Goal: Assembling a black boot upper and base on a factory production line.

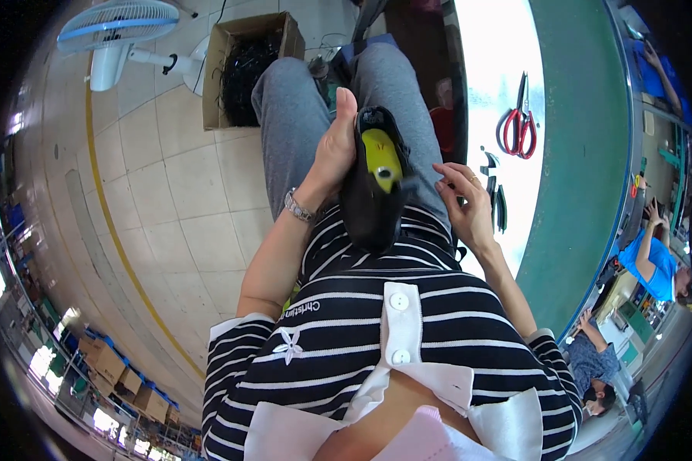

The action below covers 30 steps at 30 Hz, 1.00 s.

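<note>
at centre frame my left hand [338, 150] is clamped around a black pouch [373, 192] holding a yellow-green device [381, 157], my right hand [463, 201] open beside it, likely seating it; next needs a gentle push.

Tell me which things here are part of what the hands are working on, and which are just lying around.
In hand:
- black casing with yellow insert, gripped by the left hand
- right hand, open beside it, not touching

Lying about:
- red-handled scissors on the green workbench
- small dark parts on the bench
- cardboard box of black pieces
- floor fan
</note>
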Each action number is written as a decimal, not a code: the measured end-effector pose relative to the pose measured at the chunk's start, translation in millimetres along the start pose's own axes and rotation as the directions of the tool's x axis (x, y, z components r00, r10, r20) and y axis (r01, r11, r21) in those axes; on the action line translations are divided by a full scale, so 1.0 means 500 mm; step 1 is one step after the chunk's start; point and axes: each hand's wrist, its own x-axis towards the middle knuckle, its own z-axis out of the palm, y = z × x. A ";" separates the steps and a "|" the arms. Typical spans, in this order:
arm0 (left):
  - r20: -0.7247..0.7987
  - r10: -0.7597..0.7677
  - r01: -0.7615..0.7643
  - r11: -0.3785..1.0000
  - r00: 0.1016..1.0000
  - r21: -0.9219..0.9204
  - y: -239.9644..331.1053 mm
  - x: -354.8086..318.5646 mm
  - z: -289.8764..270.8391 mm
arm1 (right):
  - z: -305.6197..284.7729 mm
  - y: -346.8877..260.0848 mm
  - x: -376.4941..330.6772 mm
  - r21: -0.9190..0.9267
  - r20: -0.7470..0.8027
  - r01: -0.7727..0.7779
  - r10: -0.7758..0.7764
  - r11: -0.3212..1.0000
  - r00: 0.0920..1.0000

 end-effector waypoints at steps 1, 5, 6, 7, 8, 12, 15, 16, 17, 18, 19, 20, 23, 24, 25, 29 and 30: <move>0.037 0.099 -0.101 0.993 0.994 0.058 0.012 -0.003 0.008 | 0.001 -0.005 0.006 0.018 0.009 0.006 -0.006 1.000 1.000; 0.202 0.275 -0.307 0.940 0.940 0.149 0.076 -0.012 0.037 | 0.018 -0.014 0.031 0.289 0.054 -0.062 0.048 0.955 0.997; 0.257 0.289 -0.340 0.922 0.922 0.183 0.088 -0.015 0.042 | 0.021 -0.027 0.038 0.455 0.179 -0.212 0.144 0.865 0.973; 0.267 0.291 -0.344 0.922 0.919 0.179 0.095 -0.015 0.046 | 0.015 -0.041 0.048 0.562 0.329 -0.404 0.253 0.721 0.910; 0.273 0.295 -0.350 0.919 0.916 0.183 0.099 -0.014 0.049 | 0.008 -0.060 0.059 0.617 0.487 -0.579 0.319 0.533 0.813; 0.364 0.384 -0.470 0.863 0.849 0.184 0.116 -0.024 0.081 | 0.039 -0.139 0.083 0.783 0.531 -0.597 0.312 0.175 0.788; 0.402 0.533 -0.666 0.641 0.744 0.382 0.127 -0.019 0.086 | 0.080 -0.097 0.107 0.864 0.451 -0.469 0.132 0.182 0.883; 0.399 0.538 -0.668 0.637 0.743 0.386 0.130 -0.014 0.082 | 0.080 -0.098 0.108 0.864 0.452 -0.468 0.124 0.186 0.883; 0.397 0.563 -0.687 0.634 0.725 0.356 0.133 -0.008 0.079 | 0.077 -0.100 0.107 0.835 0.528 -0.540 0.123 0.103 0.840; 0.395 0.587 -0.706 0.629 0.706 0.326 0.137 0.001 0.074 | 0.070 -0.113 0.107 0.795 0.600 -0.606 0.116 0.020 0.792; 0.436 0.580 -0.725 0.574 0.688 0.382 0.149 0.011 0.061 | 0.054 -0.151 0.101 0.828 0.543 -0.548 0.074 0.115 0.836; 0.436 0.582 -0.727 0.569 0.686 0.384 0.154 0.010 0.056 | 0.055 -0.146 0.106 0.823 0.559 -0.552 -0.021 0.134 0.829; 0.262 0.601 -0.650 0.632 0.755 0.423 0.163 0.011 0.026 | 0.066 -0.159 0.099 0.839 0.526 -0.526 0.042 0.139 0.849; 0.187 0.593 -0.618 0.707 0.783 0.344 0.153 0.022 0.009 | 0.083 -0.136 0.099 0.818 0.575 -0.576 -0.024 -0.008 0.817; 0.116 0.555 -0.551 0.734 0.823 0.396 0.151 0.024 -0.017 | 0.091 -0.126 0.101 0.766 0.617 -0.626 -0.101 -0.151 0.780; -0.188 0.366 -0.329 0.923 0.911 0.200 0.134 0.014 -0.046 | 0.100 -0.103 0.103 0.751 0.635 -0.655 -0.180 -0.082 0.751; -0.202 0.376 -0.338 0.920 0.904 0.197 0.142 0.010 -0.056 | 0.111 -0.089 0.106 0.745 0.643 -0.663 -0.188 -0.068 0.742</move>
